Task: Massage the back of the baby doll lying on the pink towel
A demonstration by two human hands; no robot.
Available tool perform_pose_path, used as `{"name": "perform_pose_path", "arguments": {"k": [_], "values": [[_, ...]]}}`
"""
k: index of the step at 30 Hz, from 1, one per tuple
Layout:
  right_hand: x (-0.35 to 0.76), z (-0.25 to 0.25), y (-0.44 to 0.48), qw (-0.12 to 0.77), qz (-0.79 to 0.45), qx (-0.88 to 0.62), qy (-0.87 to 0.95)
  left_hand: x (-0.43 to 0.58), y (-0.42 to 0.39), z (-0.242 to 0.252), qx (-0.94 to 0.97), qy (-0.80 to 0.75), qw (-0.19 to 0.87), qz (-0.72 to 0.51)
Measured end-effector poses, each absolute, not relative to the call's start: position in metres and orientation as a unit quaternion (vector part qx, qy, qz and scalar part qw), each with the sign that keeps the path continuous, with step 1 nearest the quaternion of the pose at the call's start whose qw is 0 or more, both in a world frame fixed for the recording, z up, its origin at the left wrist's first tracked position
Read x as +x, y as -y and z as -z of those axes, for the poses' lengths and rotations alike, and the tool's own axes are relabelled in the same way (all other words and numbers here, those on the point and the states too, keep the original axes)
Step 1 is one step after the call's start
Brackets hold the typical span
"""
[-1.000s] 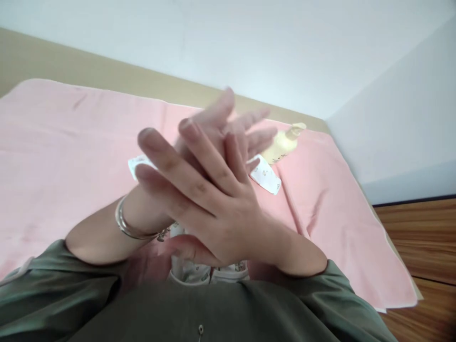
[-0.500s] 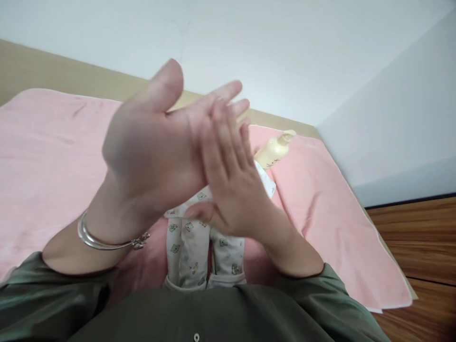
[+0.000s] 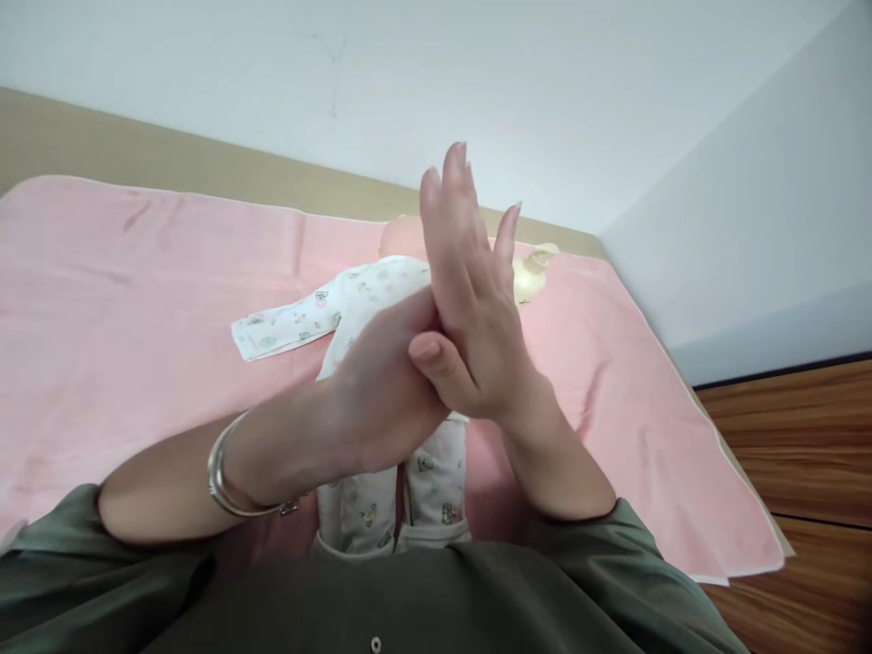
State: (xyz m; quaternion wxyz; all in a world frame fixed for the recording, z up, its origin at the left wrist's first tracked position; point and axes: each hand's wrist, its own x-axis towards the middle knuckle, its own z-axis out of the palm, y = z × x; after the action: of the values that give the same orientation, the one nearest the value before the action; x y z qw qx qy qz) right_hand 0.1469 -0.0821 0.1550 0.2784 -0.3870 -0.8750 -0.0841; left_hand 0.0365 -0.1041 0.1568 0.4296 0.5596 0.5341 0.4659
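Observation:
My left hand (image 3: 381, 391), with silver bangles (image 3: 222, 472) at the wrist, is pressed against the palm side of my right hand. Most of its fingers are hidden behind that hand. My right hand (image 3: 480, 309) is open, its fingers stretched upward and its thumb lying over the left hand near the thumb base. I see no object between the palms. Below and behind them lies what looks like a baby doll in a white printed top (image 3: 292, 322) and matching trousers (image 3: 436, 472). Its smooth pink head (image 3: 401, 238) is partly covered by my fingers.
A pale yellow pump bottle (image 3: 531, 277) lies on the pink blanket (image 3: 136, 291), right of the doll's head and partly hidden by my right hand. A white wall (image 3: 204, 82) rises behind the tan table edge (image 3: 102, 136). Brown wooden panels (image 3: 797, 436) stand at the right.
My left hand has turned and slid lower and rightward, its fingers passing behind the right hand. My right hand has tilted more upright. The doll's sleeve and head have come into view.

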Motion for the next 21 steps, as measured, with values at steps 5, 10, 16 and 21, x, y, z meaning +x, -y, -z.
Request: {"name": "perform_pose_path", "arguments": {"k": [5, 10, 16, 21], "values": [[0.138, -0.13, 0.057, 0.28, 0.026, -0.406, 0.87, 0.013, 0.086, -0.184, 0.501, -0.477, 0.52, -0.501], [0.123, -0.083, 0.025, 0.277, -0.046, -0.433, 0.856, -0.002, 0.016, -0.125, 0.432, -0.46, 0.491, -0.601], [0.122, -0.048, -0.001, 0.258, -0.074, -0.467, 0.843, 0.005, -0.034, -0.041, 0.508, -0.585, 0.267, -0.573], [0.141, -0.043, -0.014, 0.203, -0.092, -0.406, 0.886, 0.005, -0.026, -0.025, 0.572, -0.586, 0.176, -0.547]]}}
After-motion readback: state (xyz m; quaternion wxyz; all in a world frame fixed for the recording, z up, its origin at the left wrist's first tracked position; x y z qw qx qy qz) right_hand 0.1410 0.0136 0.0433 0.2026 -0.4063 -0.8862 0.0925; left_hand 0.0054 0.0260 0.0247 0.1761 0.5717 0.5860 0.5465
